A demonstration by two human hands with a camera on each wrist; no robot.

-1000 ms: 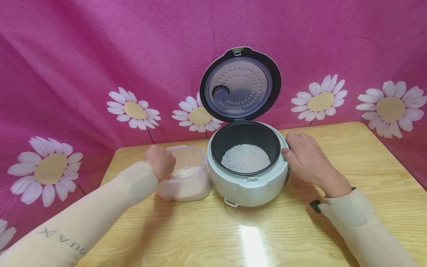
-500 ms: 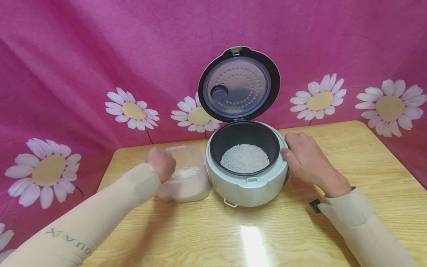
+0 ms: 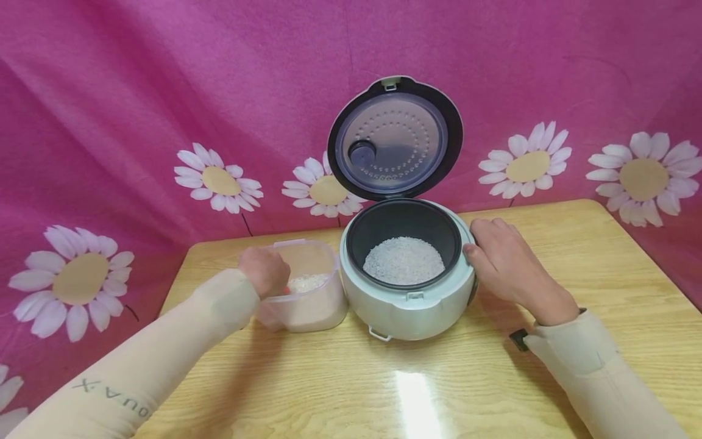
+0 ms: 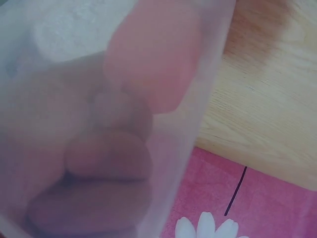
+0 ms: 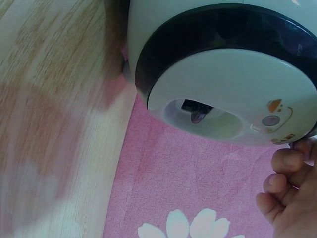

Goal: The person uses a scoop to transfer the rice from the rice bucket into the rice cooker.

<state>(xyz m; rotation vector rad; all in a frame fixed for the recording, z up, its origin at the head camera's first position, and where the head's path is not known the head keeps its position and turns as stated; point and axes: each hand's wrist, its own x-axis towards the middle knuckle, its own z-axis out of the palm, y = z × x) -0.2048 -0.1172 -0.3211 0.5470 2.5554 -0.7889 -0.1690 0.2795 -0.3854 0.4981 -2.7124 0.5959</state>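
Observation:
My left hand (image 3: pixel 265 271) reaches down into a translucent plastic container (image 3: pixel 307 312) of white rice (image 3: pixel 307 283). Through the container's wall, the left wrist view shows curled fingers (image 4: pixel 109 153) gripping a red scoop (image 4: pixel 158 54); only a sliver of it shows in the head view. To the container's right stands a pale rice cooker (image 3: pixel 411 314) with its lid (image 3: pixel 395 143) raised. White rice (image 3: pixel 404 261) covers the bottom of the dark inner pot (image 3: pixel 378 222). My right hand (image 3: pixel 507 265) grips the cooker's right upper side, thumb at the rim and fingers farther back.
Both vessels stand side by side on a wood-grain table (image 3: pixel 329 390). Behind the table hangs a magenta cloth (image 3: pixel 247 79) with large white daisies. The cooker's front latch (image 3: pixel 415 296) faces me, and a small loop (image 3: pixel 379 333) sticks out at its lower front.
My left hand dips slightly lower and shifts a little right inside the container. The right hand and the cooker stay in place.

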